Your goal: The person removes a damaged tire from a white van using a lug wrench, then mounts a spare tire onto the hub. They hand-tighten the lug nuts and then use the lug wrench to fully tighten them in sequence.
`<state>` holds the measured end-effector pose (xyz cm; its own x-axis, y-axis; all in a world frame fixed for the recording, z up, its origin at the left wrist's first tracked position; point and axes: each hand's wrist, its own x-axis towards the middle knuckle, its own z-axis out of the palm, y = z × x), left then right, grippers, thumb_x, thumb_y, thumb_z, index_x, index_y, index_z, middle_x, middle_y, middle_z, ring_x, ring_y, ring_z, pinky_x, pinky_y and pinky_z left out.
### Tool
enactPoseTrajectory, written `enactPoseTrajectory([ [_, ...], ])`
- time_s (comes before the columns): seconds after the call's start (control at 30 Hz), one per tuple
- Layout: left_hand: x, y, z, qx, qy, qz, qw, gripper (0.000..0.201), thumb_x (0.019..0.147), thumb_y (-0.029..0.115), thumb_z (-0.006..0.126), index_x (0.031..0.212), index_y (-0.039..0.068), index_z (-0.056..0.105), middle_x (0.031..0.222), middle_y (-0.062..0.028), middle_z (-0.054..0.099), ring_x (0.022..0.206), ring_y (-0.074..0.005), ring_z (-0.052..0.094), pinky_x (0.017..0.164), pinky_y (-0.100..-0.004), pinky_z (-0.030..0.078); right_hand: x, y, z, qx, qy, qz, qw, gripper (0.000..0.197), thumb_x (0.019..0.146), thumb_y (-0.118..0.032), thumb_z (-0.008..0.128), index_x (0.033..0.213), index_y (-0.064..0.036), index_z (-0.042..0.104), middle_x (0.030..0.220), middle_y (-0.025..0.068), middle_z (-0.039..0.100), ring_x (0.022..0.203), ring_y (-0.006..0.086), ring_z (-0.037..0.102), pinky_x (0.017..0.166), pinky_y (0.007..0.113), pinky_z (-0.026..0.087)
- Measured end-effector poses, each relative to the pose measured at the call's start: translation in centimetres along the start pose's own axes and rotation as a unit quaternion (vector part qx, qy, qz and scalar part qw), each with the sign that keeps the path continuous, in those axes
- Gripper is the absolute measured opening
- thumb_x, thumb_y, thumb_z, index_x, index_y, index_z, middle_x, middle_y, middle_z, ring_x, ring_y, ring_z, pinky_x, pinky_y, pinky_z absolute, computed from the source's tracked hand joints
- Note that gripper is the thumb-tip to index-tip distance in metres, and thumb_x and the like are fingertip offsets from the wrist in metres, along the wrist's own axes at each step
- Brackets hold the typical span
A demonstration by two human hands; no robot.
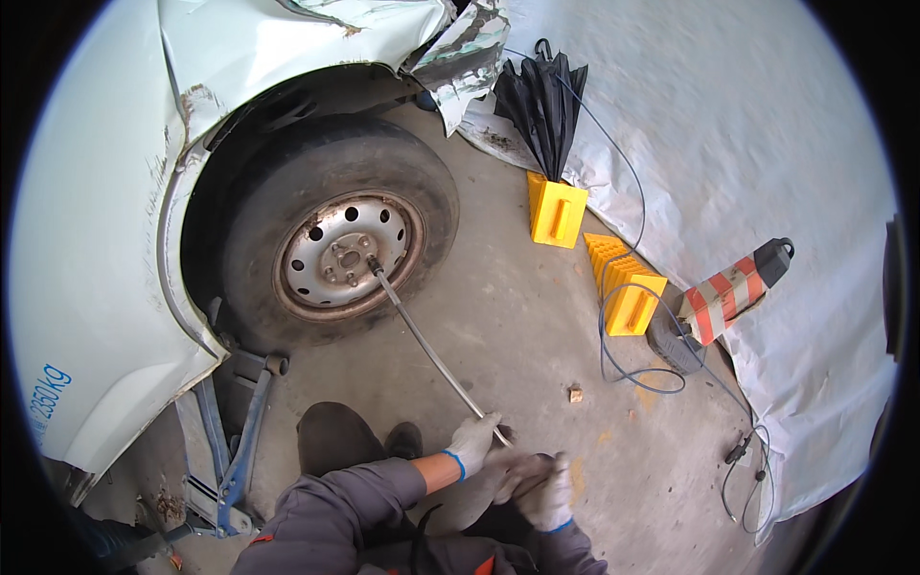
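As the person bent over the wheel, the left forearm reached in from the 7 o'clock edge, its grey sleeve ending short of a bare wrist. The left hand (pixel 474 441), in a pale knit glove with a blue cuff, had its fingers wrapped around the lug wrench (pixel 427 348) near the lower end. From that grip the wrench ran toward 11 o'clock, its far end meeting a fastener at about 3 o'clock on the hub of the rusty steel wheel (pixel 331 244). At 4 o'clock from the left hand, just beside it, the gloved right hand (pixel 548 495) pointed toward 12 o'clock, fingers apparently curled; a blur there made it impossible to tell whether they pinched anything. Two yellow wheel chocks (pixel 559 213) stood toward 1 o'clock.
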<state>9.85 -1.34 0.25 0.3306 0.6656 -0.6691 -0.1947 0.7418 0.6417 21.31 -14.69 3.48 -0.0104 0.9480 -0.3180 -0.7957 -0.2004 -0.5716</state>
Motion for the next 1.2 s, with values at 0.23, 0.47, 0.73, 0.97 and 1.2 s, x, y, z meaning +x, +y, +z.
enactPoseTrajectory([
  [0.23,1.3,0.3,0.4,-0.052,0.008,-0.014,0.998,0.022,0.102,0.021,0.056,0.107,-0.001,0.057,0.086,-0.0145,0.068,0.074,-0.0266,0.07,0.069,-0.0413,0.062,-0.8,5.1,-6.0,-0.436,0.102,0.129,0.885,0.025,0.091,-0.004,0.055,0.109,0.0039,0.07,0.08,0.0108,0.072,0.068,0.0164,0.069,0.069,0.028,0.057],
  [0.47,1.8,1.2,-0.2,-0.031,0.036,0.014,0.999,0.022,0.103,0.021,0.054,0.104,0.0,0.057,0.084,-0.0141,0.068,0.074,-0.0257,0.069,0.067,-0.0421,0.061,1.1,0.7,-1.2,-0.462,0.241,-0.125,0.844,0.037,0.093,-0.001,0.049,0.123,-0.0025,0.07,0.08,0.0112,0.074,0.068,0.0145,0.068,0.066,0.028,0.055],
  [0.73,2.8,1.5,-0.4,-0.062,0.026,0.028,0.997,0.024,0.105,0.025,0.051,0.107,0.0,0.052,0.078,-0.0124,0.065,0.063,-0.0239,0.066,0.059,-0.0382,0.06,0.8,-1.0,0.7,-0.485,0.172,-0.202,0.833,0.041,0.093,-0.001,0.046,0.129,-0.0006,0.066,0.076,0.0049,0.068,0.066,0.0117,0.06,0.066,0.026,0.051],
  [0.97,3.6,1.0,-1.0,-0.043,0.074,0.024,0.996,0.027,0.106,0.026,0.05,0.104,0.0,0.055,0.079,-0.011,0.066,0.062,-0.024,0.067,0.057,-0.0377,0.059,-0.6,2.6,-1.8,-0.637,-0.028,-0.214,0.74,0.009,0.083,-0.004,0.064,0.09,-0.0002,0.068,0.067,0.0175,0.065,0.068,0.0347,0.068,0.066,0.04,0.056],
  [1.2,3.8,2.0,0.4,-0.069,0.083,0.018,0.994,0.032,0.103,0.026,0.054,0.116,-0.003,0.055,0.084,-0.0136,0.065,0.067,-0.0258,0.067,0.062,-0.0419,0.062,-0.3,4.6,-6.6,-0.669,-0.031,-0.044,0.741,0.013,0.087,-0.003,0.06,0.093,0.0009,0.07,0.081,0.0139,0.071,0.076,0.0294,0.069,0.07,0.04,0.056],
])
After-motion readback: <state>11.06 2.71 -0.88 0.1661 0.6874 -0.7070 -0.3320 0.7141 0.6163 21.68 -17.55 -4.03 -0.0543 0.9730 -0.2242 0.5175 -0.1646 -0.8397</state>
